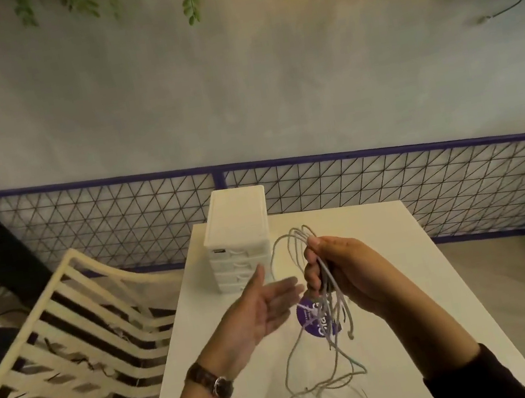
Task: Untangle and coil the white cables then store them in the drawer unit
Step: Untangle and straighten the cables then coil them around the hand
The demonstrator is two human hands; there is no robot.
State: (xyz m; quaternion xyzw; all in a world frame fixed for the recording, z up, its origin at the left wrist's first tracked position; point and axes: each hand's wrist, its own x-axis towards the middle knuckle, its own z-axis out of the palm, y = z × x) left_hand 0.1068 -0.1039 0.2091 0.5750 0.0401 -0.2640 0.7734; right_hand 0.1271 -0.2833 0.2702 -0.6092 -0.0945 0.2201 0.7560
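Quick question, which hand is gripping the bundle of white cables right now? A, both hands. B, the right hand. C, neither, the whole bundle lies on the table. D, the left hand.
B: the right hand has its fingers curled round the looped white cables, lifting them above the table, while the left hand is open beside them and holds nothing.

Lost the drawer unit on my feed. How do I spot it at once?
Find the white table before the mesh fence. At its far left corner stands the drawer unit, a small white stack of drawers. It is the only box there; its neighbours are loose cables and a purple sticker.
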